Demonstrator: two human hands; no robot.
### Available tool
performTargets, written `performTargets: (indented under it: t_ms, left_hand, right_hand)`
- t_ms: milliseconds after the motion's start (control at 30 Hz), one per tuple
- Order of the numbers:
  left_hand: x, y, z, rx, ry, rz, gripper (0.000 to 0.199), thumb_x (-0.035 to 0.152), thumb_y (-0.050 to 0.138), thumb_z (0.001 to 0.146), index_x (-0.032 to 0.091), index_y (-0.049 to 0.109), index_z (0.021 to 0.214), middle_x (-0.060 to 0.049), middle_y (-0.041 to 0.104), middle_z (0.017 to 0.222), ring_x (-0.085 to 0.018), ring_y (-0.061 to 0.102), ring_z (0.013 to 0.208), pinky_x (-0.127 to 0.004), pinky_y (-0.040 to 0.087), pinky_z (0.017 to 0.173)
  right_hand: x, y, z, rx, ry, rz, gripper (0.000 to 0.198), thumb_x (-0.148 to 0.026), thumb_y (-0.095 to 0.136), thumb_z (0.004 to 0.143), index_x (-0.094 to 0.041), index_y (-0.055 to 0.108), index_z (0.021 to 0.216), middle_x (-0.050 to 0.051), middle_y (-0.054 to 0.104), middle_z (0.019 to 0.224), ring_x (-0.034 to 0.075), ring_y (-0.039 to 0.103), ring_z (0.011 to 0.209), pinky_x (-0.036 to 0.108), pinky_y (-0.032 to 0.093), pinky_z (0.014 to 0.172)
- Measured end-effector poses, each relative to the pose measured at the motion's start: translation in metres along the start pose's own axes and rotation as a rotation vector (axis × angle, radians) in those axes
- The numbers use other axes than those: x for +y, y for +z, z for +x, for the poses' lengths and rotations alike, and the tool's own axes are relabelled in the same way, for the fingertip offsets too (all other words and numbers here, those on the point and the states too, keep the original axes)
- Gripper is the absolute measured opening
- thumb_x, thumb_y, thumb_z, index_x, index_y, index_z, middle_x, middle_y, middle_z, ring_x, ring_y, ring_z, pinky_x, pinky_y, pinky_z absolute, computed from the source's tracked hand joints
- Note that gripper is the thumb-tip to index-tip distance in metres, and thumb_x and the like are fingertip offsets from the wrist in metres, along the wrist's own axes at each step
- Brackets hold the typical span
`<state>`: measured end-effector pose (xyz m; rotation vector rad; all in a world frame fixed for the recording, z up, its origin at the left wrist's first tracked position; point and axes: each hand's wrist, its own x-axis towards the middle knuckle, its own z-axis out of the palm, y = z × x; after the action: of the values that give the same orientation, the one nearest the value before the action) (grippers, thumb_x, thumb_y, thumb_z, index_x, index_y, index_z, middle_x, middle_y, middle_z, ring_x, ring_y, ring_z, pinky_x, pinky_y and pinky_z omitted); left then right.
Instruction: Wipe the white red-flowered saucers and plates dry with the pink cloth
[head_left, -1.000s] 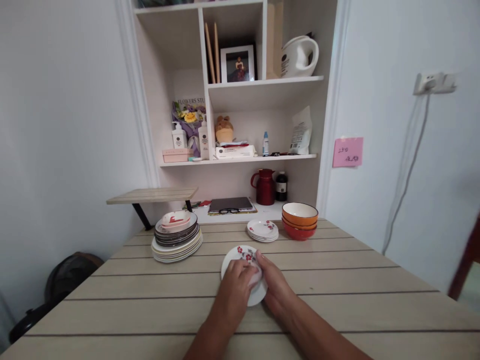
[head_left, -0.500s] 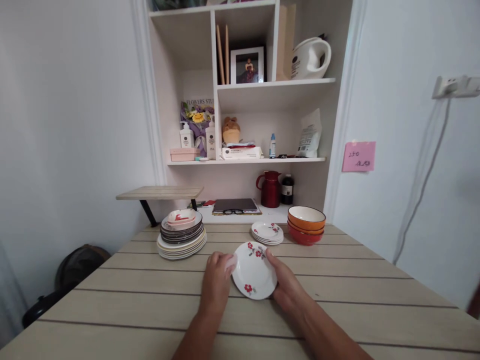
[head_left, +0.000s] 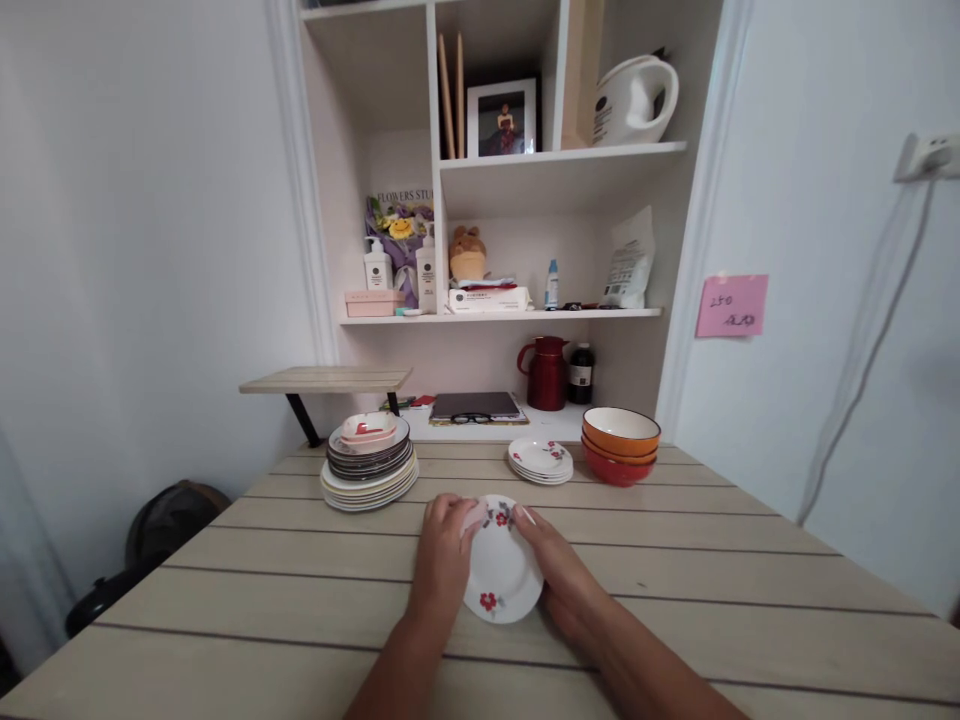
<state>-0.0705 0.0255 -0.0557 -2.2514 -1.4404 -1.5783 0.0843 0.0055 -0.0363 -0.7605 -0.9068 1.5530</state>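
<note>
A small white plate [head_left: 504,570] with red flowers and grey leaves is held tilted above the table, close to me. My right hand [head_left: 564,572] grips its right rim, thumb on the face and fingers underneath. My left hand [head_left: 444,550] is closed on a pale, whitish-pink wipe [head_left: 474,514], pressed at the plate's upper left rim; whether it is cloth or tissue I cannot tell. Behind the plate is a stack of matching small flowered plates [head_left: 540,460].
On the left stands a tall stack of plates [head_left: 367,490] topped by small square dishes [head_left: 367,430]. Orange and red bowls [head_left: 621,445] are stacked at right. At the back are a laptop [head_left: 476,405], a red thermos jug [head_left: 546,375] and a raised wooden shelf [head_left: 326,379].
The plate has come slightly nearer to me and turned a little. My left hand with the wipe has moved along the rim toward its top. The camera view has shifted slightly.
</note>
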Motion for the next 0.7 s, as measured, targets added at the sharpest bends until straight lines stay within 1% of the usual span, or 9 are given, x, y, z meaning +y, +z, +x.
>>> performTargets:
  t_ms: [67, 133, 200, 300, 400, 533, 633, 700]
  left_hand:
    - [0.005, 0.002, -0.001, -0.029, 0.078, -0.024, 0.031, 0.009, 0.053, 0.086, 0.026, 0.066, 0.108, -0.005, 0.059, 0.103, -0.021, 0.056, 0.099, -0.039, 0.051, 0.087]
    - [0.011, 0.004, -0.002, -0.076, 0.135, -0.047, 0.035, 0.005, 0.052, 0.084, 0.026, 0.065, 0.109, -0.005, 0.059, 0.105, -0.021, 0.056, 0.100, -0.039, 0.051, 0.088]
    - [0.017, 0.006, -0.003, -0.127, 0.165, -0.065, 0.038, 0.003, 0.052, 0.082, 0.026, 0.064, 0.110, -0.005, 0.059, 0.107, -0.021, 0.055, 0.102, -0.039, 0.051, 0.090]
    - [0.023, 0.008, -0.005, -0.209, 0.182, -0.080, 0.039, 0.002, 0.053, 0.081, 0.026, 0.064, 0.111, -0.005, 0.059, 0.106, -0.022, 0.054, 0.104, -0.040, 0.049, 0.092]
    - [0.024, 0.009, -0.006, -0.263, 0.148, -0.088, 0.042, 0.002, 0.053, 0.080, 0.028, 0.065, 0.111, -0.005, 0.060, 0.106, -0.022, 0.054, 0.104, -0.040, 0.048, 0.092]
    - [0.019, 0.011, -0.006, -0.284, 0.054, -0.132, 0.041, 0.003, 0.055, 0.077, 0.027, 0.067, 0.108, -0.005, 0.060, 0.107, -0.021, 0.054, 0.103, -0.039, 0.048, 0.091]
    - [0.014, 0.012, -0.004, -0.242, -0.023, -0.196, 0.035, 0.007, 0.057, 0.077, 0.026, 0.069, 0.104, -0.005, 0.062, 0.105, -0.021, 0.055, 0.101, -0.038, 0.047, 0.091]
    - [0.011, 0.012, -0.003, -0.175, -0.093, -0.252, 0.033, 0.010, 0.058, 0.076, 0.026, 0.070, 0.101, -0.005, 0.063, 0.102, -0.022, 0.056, 0.099, -0.039, 0.046, 0.091]
  right_hand:
    - [0.001, 0.002, -0.001, -0.034, -0.018, -0.012, 0.040, -0.050, 0.071, 0.076, -0.017, 0.066, 0.097, 0.007, 0.076, 0.089, 0.022, 0.068, 0.077, 0.032, 0.050, 0.072]
    - [0.002, 0.002, 0.000, -0.039, -0.044, 0.005, 0.039, -0.049, 0.072, 0.075, -0.016, 0.066, 0.096, 0.007, 0.076, 0.086, 0.021, 0.068, 0.076, 0.032, 0.050, 0.071]
    - [0.003, 0.001, 0.003, 0.000, -0.067, 0.057, 0.038, -0.047, 0.075, 0.072, -0.016, 0.066, 0.092, 0.006, 0.076, 0.083, 0.020, 0.068, 0.074, 0.031, 0.050, 0.070]
    - [0.003, -0.002, 0.009, 0.102, -0.063, 0.160, 0.034, -0.042, 0.078, 0.069, -0.016, 0.065, 0.087, 0.003, 0.074, 0.074, 0.018, 0.067, 0.065, 0.029, 0.051, 0.064]
    - [0.000, -0.007, 0.014, 0.196, -0.032, 0.240, 0.031, -0.039, 0.078, 0.069, -0.018, 0.062, 0.086, 0.002, 0.073, 0.066, 0.018, 0.065, 0.056, 0.029, 0.050, 0.056]
    - [-0.005, -0.014, 0.019, 0.247, -0.022, 0.299, 0.027, -0.039, 0.073, 0.074, -0.019, 0.061, 0.089, 0.003, 0.073, 0.066, 0.021, 0.067, 0.056, 0.031, 0.052, 0.055]
    - [-0.008, -0.018, 0.020, 0.251, -0.031, 0.311, 0.027, -0.037, 0.072, 0.076, -0.019, 0.062, 0.093, 0.004, 0.076, 0.072, 0.022, 0.070, 0.062, 0.033, 0.055, 0.060]
    - [-0.008, -0.019, 0.020, 0.248, -0.040, 0.315, 0.027, -0.036, 0.072, 0.076, -0.019, 0.063, 0.094, 0.004, 0.077, 0.076, 0.022, 0.071, 0.065, 0.034, 0.056, 0.062]
